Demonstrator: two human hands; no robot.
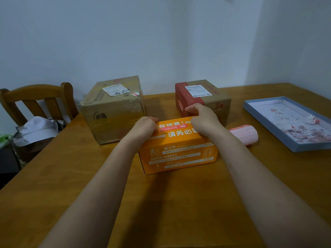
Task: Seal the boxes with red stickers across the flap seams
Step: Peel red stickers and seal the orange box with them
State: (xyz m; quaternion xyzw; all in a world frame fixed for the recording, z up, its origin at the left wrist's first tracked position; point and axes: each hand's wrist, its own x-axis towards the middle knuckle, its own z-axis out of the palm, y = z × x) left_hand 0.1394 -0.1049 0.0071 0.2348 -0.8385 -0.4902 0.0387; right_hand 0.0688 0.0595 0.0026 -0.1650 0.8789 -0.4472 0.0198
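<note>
An orange printed box (179, 154) stands in the middle of the wooden table (71, 176). A red sticker (172, 127) lies on its top near the far edge. My left hand (146, 127) rests on the box's top left, fingers curled over the far edge beside the sticker. On the top right my right hand (202, 117) curls over the far edge too. A roll of red stickers (245, 134) lies on its side just right of the box, partly hidden by my right forearm. Behind stand a big brown box (114, 111) and a smaller brown box with red tape (202, 97).
A shallow blue tray (286, 140) holding scraps of peeled paper sits at the right of the table. At the left, a wooden chair (35, 97) carries a bag with white cloth (35, 129). A pale wall runs behind the table.
</note>
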